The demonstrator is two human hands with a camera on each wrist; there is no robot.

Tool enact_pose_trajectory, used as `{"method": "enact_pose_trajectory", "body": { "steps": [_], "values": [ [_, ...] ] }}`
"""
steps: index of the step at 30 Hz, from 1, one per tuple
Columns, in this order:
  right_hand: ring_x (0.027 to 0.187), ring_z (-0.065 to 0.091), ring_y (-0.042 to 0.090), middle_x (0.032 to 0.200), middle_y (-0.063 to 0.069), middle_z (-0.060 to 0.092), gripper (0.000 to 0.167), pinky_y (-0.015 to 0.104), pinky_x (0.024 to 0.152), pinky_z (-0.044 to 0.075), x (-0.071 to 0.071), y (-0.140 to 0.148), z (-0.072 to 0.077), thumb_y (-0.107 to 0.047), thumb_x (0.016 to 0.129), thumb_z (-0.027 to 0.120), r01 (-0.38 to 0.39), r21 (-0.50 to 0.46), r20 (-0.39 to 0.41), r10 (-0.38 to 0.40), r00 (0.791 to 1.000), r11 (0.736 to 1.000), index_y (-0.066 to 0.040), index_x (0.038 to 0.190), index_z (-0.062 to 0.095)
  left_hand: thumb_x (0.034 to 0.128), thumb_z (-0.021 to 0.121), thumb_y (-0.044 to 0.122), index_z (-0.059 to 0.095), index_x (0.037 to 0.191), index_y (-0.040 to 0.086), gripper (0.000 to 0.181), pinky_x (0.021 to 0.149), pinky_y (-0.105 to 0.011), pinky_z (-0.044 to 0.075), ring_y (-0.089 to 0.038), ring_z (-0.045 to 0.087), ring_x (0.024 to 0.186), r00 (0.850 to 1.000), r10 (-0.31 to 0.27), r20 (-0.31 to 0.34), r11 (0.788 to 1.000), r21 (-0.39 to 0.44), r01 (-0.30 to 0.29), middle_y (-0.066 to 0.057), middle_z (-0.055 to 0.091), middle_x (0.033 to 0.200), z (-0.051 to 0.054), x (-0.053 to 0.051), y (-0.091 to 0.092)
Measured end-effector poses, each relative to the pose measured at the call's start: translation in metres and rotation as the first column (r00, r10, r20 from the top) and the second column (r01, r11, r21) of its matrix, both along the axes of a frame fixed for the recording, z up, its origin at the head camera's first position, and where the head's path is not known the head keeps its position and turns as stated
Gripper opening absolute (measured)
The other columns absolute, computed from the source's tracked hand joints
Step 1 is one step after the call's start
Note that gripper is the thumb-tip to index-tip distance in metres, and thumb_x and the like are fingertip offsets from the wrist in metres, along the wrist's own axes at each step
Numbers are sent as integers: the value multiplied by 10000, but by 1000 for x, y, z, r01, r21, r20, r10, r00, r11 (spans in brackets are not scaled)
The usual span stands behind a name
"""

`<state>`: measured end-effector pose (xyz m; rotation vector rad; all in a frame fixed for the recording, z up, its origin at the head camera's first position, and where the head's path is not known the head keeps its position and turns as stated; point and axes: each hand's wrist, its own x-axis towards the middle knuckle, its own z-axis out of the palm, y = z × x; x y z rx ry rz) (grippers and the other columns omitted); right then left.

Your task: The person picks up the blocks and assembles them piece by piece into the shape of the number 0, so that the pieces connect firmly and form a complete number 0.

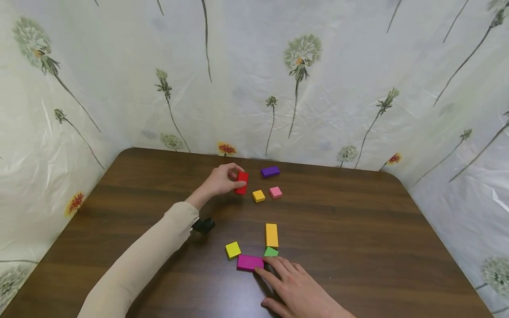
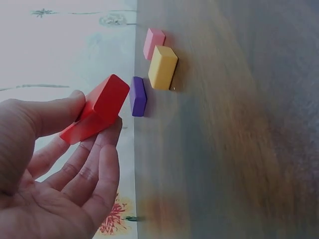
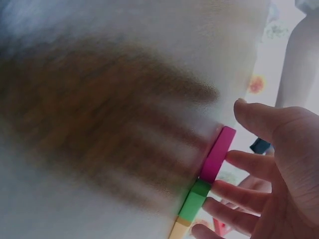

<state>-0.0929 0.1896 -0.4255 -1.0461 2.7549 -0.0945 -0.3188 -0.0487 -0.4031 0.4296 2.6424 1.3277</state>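
Observation:
My left hand (image 1: 224, 180) pinches a red block (image 1: 241, 183) between thumb and fingers at the far side of the table; the left wrist view shows the red block (image 2: 102, 107) tilted in the grip. Just right of it lie a small orange block (image 1: 258, 196), a pink block (image 1: 275, 192) and a purple block (image 1: 270, 172). Nearer, my right hand (image 1: 296, 287) has its fingertips at a magenta block (image 1: 249, 263) and a green block (image 1: 271, 251). In the right wrist view the fingers are extended beside the magenta block (image 3: 218, 154) and green block (image 3: 194, 200), thumb apart.
A long orange block (image 1: 271, 235) touches or nearly touches the green one, and a yellow block (image 1: 233, 250) lies by the magenta one's left corner. The brown wooden table (image 1: 358, 221) meets a flower-printed sheet (image 1: 246, 88) at its back and sides.

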Motion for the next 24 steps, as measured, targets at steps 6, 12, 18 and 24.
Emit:
{"method": "enact_pose_trajectory", "body": {
  "steps": [6,12,18,24],
  "values": [
    [1221,487,243,1421,56,461,671,447,883,482,1,0,0,-660,945,421,-4,-5,-13,4,1000,1000,-242,1468,454,861,765,205,621,1197,95,382,671,-322,510,-241,610,812,999,-24,25,999,22,24,-107,653,1003,1,10,-3],
    [1215,488,240,1415,55,463,688,440,875,486,2,0,0,-663,937,436,-13,-6,-30,13,999,1000,-233,1473,450,856,769,175,615,1185,77,376,698,-325,520,-224,633,785,998,-51,45,998,38,49,-115,651,1011,-1,18,-8],
    [1213,489,240,1413,55,465,695,448,884,482,1,0,2,-664,931,452,-4,0,-15,4,1000,1000,-237,1479,441,849,777,182,601,1188,89,393,714,-329,512,-235,611,830,994,-55,97,998,47,51,-95,639,1012,-4,26,-12],
    [1220,486,252,1427,58,453,711,473,903,475,1,-1,4,-690,925,422,15,14,26,-16,1000,1000,-242,1476,443,849,776,185,596,1177,94,385,695,-332,507,-240,600,828,989,-72,127,996,68,63,-81,643,981,-10,33,-17]
  ]
}}
